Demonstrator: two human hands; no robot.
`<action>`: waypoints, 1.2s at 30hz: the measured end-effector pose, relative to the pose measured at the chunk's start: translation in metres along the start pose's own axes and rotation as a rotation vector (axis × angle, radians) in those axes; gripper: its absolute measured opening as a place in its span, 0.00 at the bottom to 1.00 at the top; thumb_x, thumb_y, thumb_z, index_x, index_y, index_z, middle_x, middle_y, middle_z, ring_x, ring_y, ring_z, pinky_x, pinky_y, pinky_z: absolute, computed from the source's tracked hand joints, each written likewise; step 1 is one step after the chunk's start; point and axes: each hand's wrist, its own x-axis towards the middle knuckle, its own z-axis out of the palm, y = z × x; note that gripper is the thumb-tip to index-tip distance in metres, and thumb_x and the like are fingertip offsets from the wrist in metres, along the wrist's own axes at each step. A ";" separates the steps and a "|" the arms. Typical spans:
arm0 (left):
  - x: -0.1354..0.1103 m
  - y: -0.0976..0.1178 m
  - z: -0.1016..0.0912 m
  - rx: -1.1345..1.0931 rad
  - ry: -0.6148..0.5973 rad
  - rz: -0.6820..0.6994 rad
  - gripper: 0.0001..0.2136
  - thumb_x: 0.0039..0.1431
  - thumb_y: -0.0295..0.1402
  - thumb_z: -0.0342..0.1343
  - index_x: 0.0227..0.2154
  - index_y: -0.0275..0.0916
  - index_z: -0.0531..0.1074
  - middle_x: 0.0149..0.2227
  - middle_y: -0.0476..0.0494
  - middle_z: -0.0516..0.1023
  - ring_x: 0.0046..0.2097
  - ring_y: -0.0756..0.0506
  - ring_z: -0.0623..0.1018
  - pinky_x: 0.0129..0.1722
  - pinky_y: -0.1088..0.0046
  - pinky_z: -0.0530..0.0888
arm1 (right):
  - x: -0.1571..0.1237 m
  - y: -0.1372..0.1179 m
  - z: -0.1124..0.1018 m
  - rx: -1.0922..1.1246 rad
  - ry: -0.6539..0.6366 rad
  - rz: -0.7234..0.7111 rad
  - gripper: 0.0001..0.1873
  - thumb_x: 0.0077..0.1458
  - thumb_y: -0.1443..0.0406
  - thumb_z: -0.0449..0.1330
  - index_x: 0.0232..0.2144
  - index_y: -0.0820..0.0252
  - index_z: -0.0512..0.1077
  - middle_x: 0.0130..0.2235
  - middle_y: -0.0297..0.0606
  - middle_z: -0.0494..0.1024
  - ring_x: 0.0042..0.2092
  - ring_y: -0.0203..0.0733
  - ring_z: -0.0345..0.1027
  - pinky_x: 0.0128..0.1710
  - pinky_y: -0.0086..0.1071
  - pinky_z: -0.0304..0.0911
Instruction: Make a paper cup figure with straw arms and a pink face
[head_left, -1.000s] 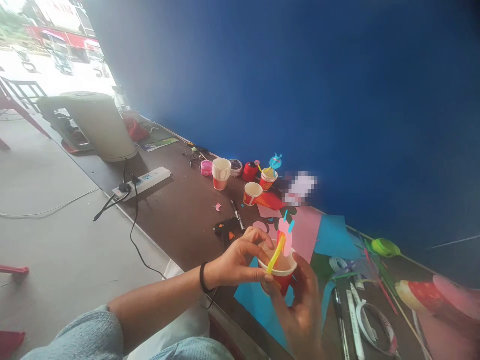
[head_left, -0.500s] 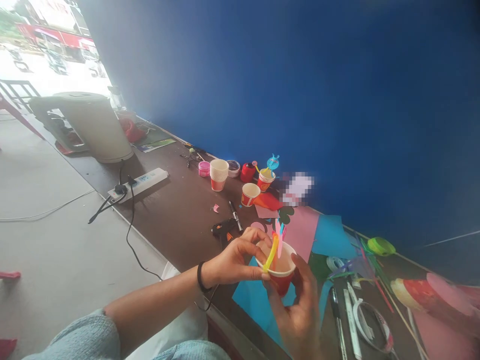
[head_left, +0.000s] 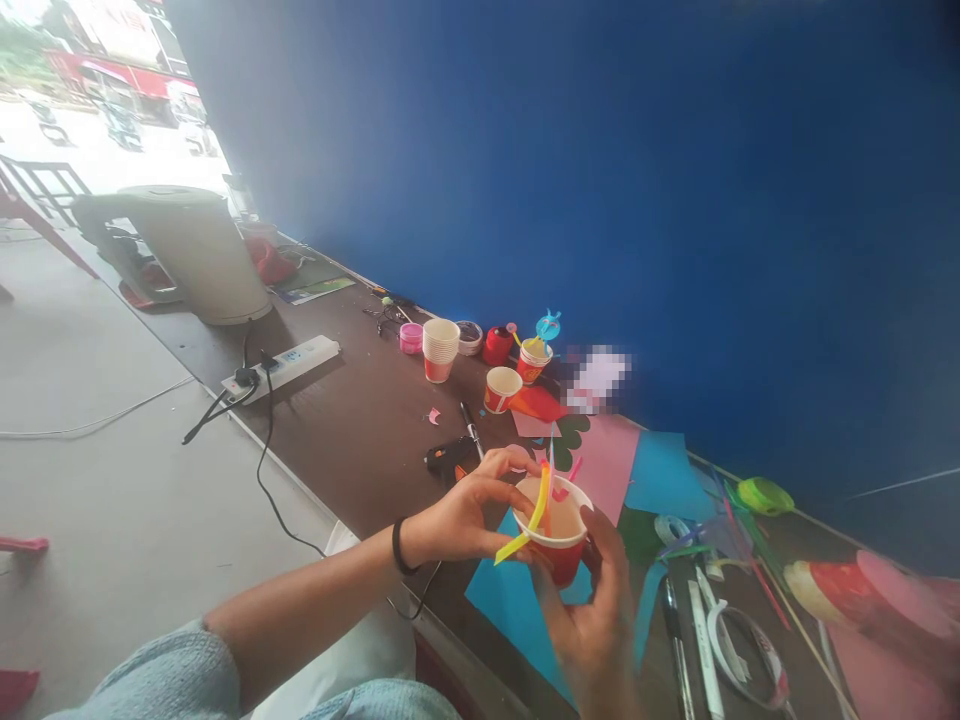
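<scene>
Above the table I hold a red-and-white paper cup between both hands, its mouth tilted toward me. My right hand is wrapped round the cup's far right side and lower wall. The fingers of my left hand are closed at the left rim, with the thumb outside. A bent yellow strip crosses the rim there, its tail sticking out past my left thumb. Inside the cup stands a thin pink piece, seen nearly edge-on, with small red and orange bits. My left fingertips are partly hidden.
A black glue gun and a marker lie beyond my left hand. Further back are stacked paper cups, a single cup and a decorated cup. Coloured paper, pens and a power strip also lie about.
The yellow strip's lower end now sticks out left over the rim, where before it was bent against it. The pink piece has turned nearly edge-on. Both hands stay on the cup.
</scene>
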 end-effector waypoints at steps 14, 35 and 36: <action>0.000 0.004 0.003 -0.149 0.039 -0.098 0.17 0.42 0.47 0.65 0.25 0.36 0.75 0.41 0.39 0.70 0.49 0.40 0.66 0.51 0.61 0.62 | 0.003 -0.010 0.000 -0.040 -0.028 -0.047 0.32 0.50 0.67 0.63 0.56 0.52 0.58 0.55 0.46 0.63 0.54 0.51 0.61 0.48 0.48 0.64; -0.009 0.011 -0.025 0.135 0.118 0.016 0.16 0.44 0.45 0.65 0.25 0.36 0.74 0.42 0.39 0.69 0.48 0.41 0.67 0.50 0.62 0.65 | 0.006 -0.008 0.005 -0.076 -0.078 0.029 0.43 0.49 0.57 0.63 0.62 0.56 0.48 0.59 0.49 0.60 0.58 0.55 0.57 0.53 0.51 0.59; -0.012 0.013 -0.035 0.177 0.173 0.001 0.15 0.44 0.44 0.65 0.26 0.36 0.75 0.42 0.39 0.69 0.47 0.41 0.68 0.50 0.62 0.65 | 0.006 -0.004 0.007 -0.080 -0.113 0.079 0.45 0.48 0.55 0.63 0.62 0.57 0.46 0.59 0.49 0.61 0.58 0.55 0.58 0.52 0.51 0.61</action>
